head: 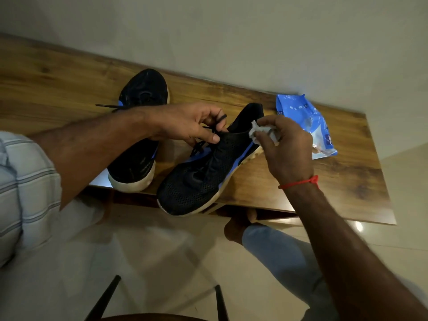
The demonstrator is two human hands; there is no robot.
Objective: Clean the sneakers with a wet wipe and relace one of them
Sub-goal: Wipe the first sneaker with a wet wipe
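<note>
Two black mesh sneakers with blue trim and white soles lie on a wooden table. The right sneaker points its toe over the table's front edge. My left hand pinches its black lace near the tongue. My right hand holds a crumpled white wet wipe against the shoe's collar side. The left sneaker lies behind my left forearm, partly hidden, with a loose lace end sticking out to the left.
A blue wet-wipe pack lies on the table at the right, close to the wall. A red thread circles my right wrist. Below the table are a tiled floor, my feet and the dark frame of a chair.
</note>
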